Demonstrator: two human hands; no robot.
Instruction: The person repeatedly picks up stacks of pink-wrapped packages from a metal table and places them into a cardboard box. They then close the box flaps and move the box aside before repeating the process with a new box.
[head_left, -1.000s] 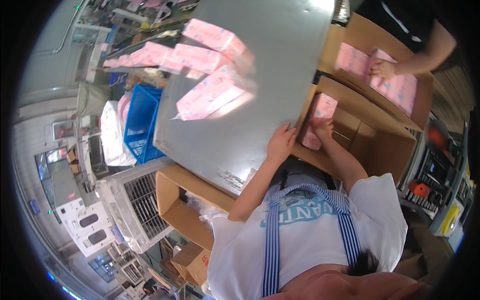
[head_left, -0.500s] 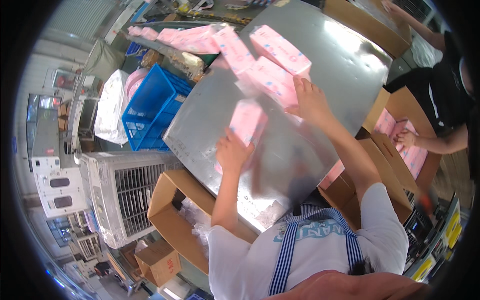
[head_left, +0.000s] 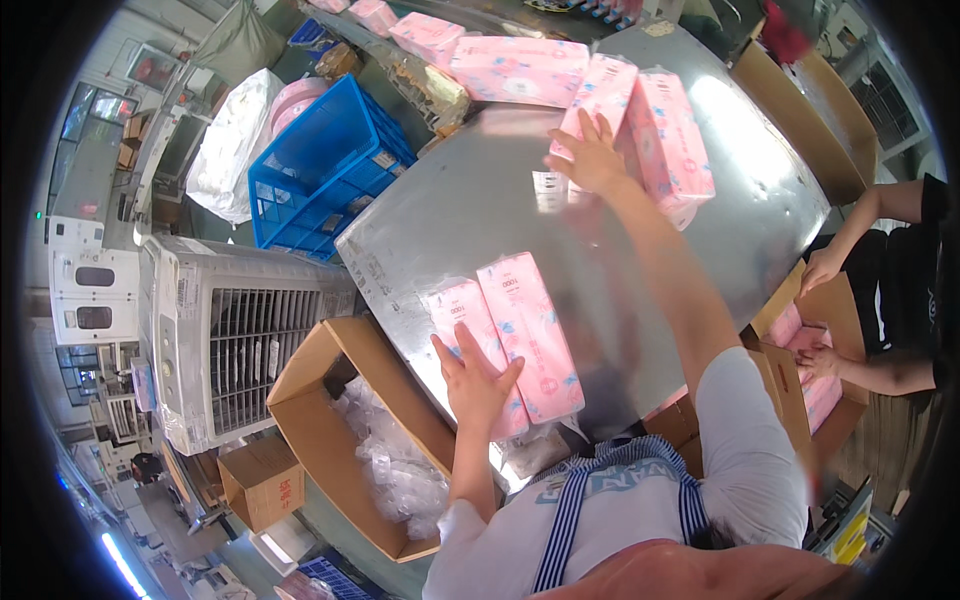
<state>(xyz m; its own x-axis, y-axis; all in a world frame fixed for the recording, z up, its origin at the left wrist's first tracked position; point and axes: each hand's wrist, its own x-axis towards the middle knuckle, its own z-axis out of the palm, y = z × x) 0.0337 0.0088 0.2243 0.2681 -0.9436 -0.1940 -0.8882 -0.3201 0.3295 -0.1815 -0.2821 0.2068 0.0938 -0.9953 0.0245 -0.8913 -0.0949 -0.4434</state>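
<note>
Two pink packs of tissues lie side by side near the front of the metal table point(head_left: 450, 190). My left hand point(head_left: 475, 385), fingers spread, rests on the left pack point(head_left: 462, 300), its thumb reaching to the right pack point(head_left: 535, 340). Farther out, my right hand point(head_left: 592, 158) lies with fingers apart on the near end of another tissue pack point(head_left: 605, 90). Right beside that one is a further tissue pack point(head_left: 668, 135). A sideways tissue pack point(head_left: 520, 70) sits to its left, at the end of a row of packs running off to the far left.
An open carton point(head_left: 300, 410) with clear plastic wrapping stands at my left, beside a grey air cooler point(head_left: 240, 350). A blue crate point(head_left: 310, 170) is beyond it. On the right, a co-worker's hands point(head_left: 820, 362) are at a carton point(head_left: 850, 310) of pink packs. Another carton point(head_left: 800, 120) stands far right.
My left hand came nearer to me; two packs now lie together under it, where one was in or under it before. My right hand shifted onto another pack's end. The whole view has also shifted.
</note>
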